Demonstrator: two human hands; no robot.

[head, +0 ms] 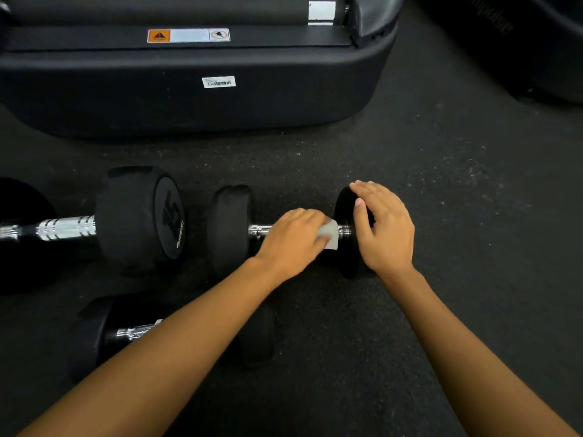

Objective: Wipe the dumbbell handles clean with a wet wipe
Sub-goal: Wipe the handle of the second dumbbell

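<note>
Head view looks down on my two bare arms reaching over a dark, speckled rubber floor [441, 184]. Beyond my fingers sits the broad black machine base [189, 102], smooth and rounded at its corner. It has a white barcode sticker [218, 82] on its front and an orange-and-white warning label [188, 35] higher up. A second dark machine [552, 48] shows beyond and to the right of my right hand [383, 228].

Left of my left hand [293, 238] lies a bigger dumbbell [138, 219], its rounded black head stamped 15 and its chrome bar knurled in bands. Nearer to me than my fingers, a third dumbbell [94, 332] lies under my left forearm, which hides most of its bar and part of its right head.

The dumbbell [228, 228] I am cleaning lies crosswise on the floor under both my hands, with a black head at each end and a shiny chrome handle [260, 230] between them. My left fingers [310, 217] are curled over the handle with the wet wipe [329, 236] clamped beneath them. It is a small pale folded pad whose edge sticks out on the right side, close to the right head. A bare stretch of chrome shows to the left of those fingers. My right hand clasps the right head, thumb on its inner face and the other fingers laid over the top rim.
</note>
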